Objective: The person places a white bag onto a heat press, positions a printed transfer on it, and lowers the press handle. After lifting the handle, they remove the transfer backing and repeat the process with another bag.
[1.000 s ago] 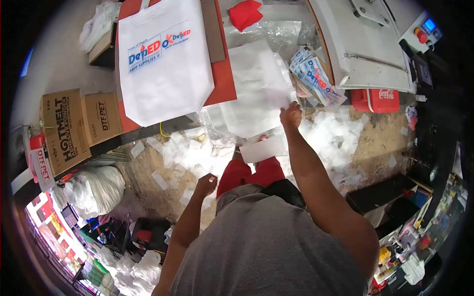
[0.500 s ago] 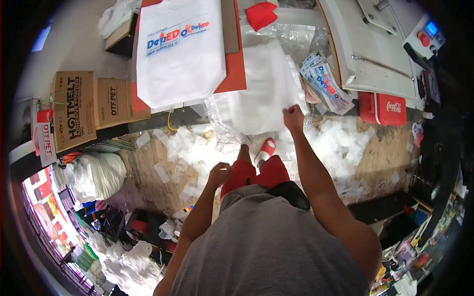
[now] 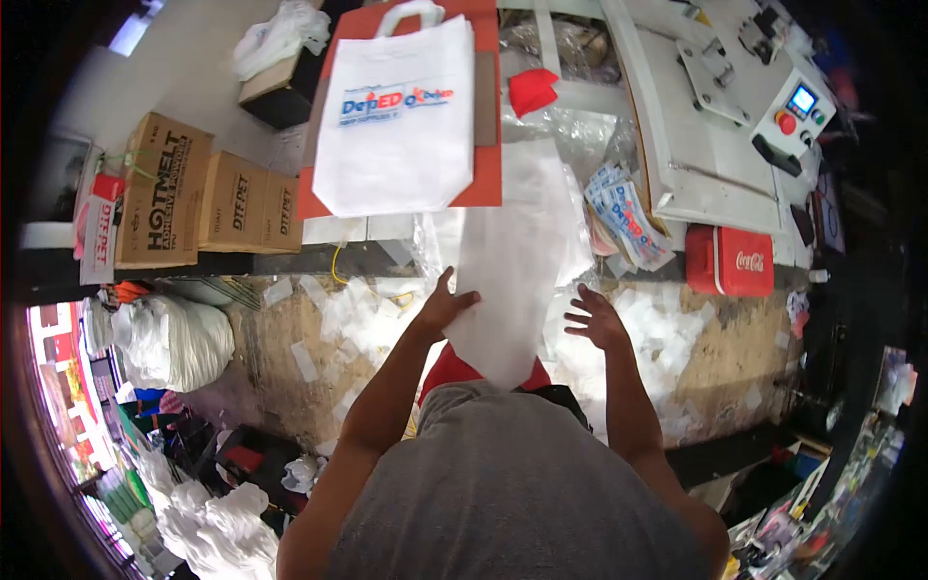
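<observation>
A blank white fabric piece (image 3: 507, 280) hangs off the table edge towards my body, between my two hands. My left hand (image 3: 449, 307) is at its left edge, thumb and fingers apart; whether the thumb touches the fabric I cannot tell. To the right of the fabric, my right hand (image 3: 596, 317) is open with spread fingers and holds nothing. A white bag with a printed logo (image 3: 396, 145) lies flat on a red board (image 3: 487, 184), its handle at the top. Printed strips (image 3: 628, 222) lie right of the blank fabric.
Cardboard boxes (image 3: 164, 198) stand at the left. A red cooler (image 3: 730, 261) is at the right, below a white machine (image 3: 720, 174) with a control box (image 3: 793, 111). White scraps (image 3: 657, 329) cover the floor (image 3: 261, 338). A red cloth (image 3: 532, 92) lies on the table.
The blank fabric now reaches down over my lap. My right hand has come away from its edge and opened; my left hand has moved up beside it. The camera view has shifted.
</observation>
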Demonstrator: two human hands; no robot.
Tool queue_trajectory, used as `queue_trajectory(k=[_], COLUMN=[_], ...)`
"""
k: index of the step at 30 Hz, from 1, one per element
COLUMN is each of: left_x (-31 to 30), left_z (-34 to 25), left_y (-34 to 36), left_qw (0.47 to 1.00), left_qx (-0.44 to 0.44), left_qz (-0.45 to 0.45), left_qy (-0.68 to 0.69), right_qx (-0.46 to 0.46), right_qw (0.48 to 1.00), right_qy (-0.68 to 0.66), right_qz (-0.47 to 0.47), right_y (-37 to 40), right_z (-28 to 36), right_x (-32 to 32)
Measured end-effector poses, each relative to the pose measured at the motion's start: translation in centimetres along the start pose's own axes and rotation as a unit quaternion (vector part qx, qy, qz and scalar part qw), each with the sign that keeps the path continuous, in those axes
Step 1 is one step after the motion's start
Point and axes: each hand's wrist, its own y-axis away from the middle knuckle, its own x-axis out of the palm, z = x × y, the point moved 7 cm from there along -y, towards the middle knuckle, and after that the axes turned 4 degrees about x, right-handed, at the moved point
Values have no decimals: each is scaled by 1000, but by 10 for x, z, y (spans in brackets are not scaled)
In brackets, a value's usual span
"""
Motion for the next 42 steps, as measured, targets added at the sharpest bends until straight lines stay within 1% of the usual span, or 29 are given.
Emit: queue_trajectory(k=[1, 3, 5, 6, 7, 8, 9, 12, 14, 15, 18, 20, 21, 22, 23, 24, 25, 27, 29, 31, 33, 34, 35, 36, 37, 38, 39, 40, 42], left_x=[0, 1, 3, -3, -9, -9, -14, -24, -28, -28, -14, -3, -5, -15, -28, -47, -57, -75, -77, -100, -145, -167, -156, -144, -133, -147, -174, -190, -208], left_z=[-5, -19, -24, -23, -29, -28, -22, -42, -90, -102, -176, -249, -288, -319, -349, -386, -429, -501, -528, -537, -533, -530, -524, -515, -504, -487, -452, -418, -368], left_y=[4, 11, 18, 10, 6, 9, 6, 10, 37, 53, 103, 149, 166, 171, 173, 167, 168, 184, 230, 235, 207, 187, 168, 149, 129, 70, -7, -52, -89], left_qw=[1000, 998, 995, 986, 866, 692, 650, 735, 945, 991, 967, 942, 935, 918, 898, 860, 804, 667, 625, 628, 645, 640, 654, 581, 460, 575, 610, 655, 715], left_qx=[9, 44, 62, 149, 328, 460, 478, 405, 212, 100, 189, 274, 303, 357, 407, 433, 522, 674, 709, 734, 741, 734, 728, 687, 652, 521, 411, 307, 225], left_qz=[-3, 1, -6, 44, 65, 29, 14, 12, 15, 18, 90, 103, 92, 65, 38, -64, -102, -184, -246, -236, -162, -121, -202, -324, -392, -368, -312, -243, -163], left_qy=[2, 36, 72, -53, -371, -556, -591, -544, -250, -84, -147, -163, -160, -162, -163, -261, -267, -259, -216, -104, 93, 190, -33, -291, -457, -513, -601, -646, -641], right_qx=[-5, 74, 203, 223, 231, 219, 210, -63, -195, -232, -430, -426, -444, -502, -507, -532, -452, -466, -705, -875, -953, -923, -927, -916, -838, -694, -517, -445, -377], right_qw=[1000, 941, 952, 961, 967, 974, 976, 995, 957, 933, 832, 866, 853, 795, 806, 793, 871, 875, 684, 432, 286, 359, 305, 248, 335, 554, 575, 605, 613], right_qy=[6, 266, 210, 156, 98, 53, 6, 35, 121, 164, 287, 207, 240, 287, 254, 277, 180, 131, 184, 153, 58, 40, 148, 255, 353, 398, 568, 616, 668], right_qz=[6, -196, -89, -50, -47, 5, 57, -74, -176, -219, -199, -162, -131, -181, -170, -103, -66, -19, -25, -158, -84, -137, -161, -182, -247, -230, -283, -237, -190], right_y=[2, 9, -12, -2, 10, 9, 11, 5, 60, 106, 194, 244, 249, 252, 240, 209, 184, 158, 210, 292, 306, 278, 243, 201, 151, 73, -16, -82, -152], right_z=[6, 11, -38, -47, -53, -61, -68, -36, 40, 92, 201, 249, 274, 299, 322, 358, 375, 419, 448, 409, 374, 382, 385, 384, 390, 400, 401, 387, 348], right_x=[22, 35, 36, 58, 78, 94, 111, 82, 86, 111, 173, 242, 263, 290, 317, 330, 362, 416, 475, 512, 523, 506, 508, 513, 514, 498, 472, 442, 399])
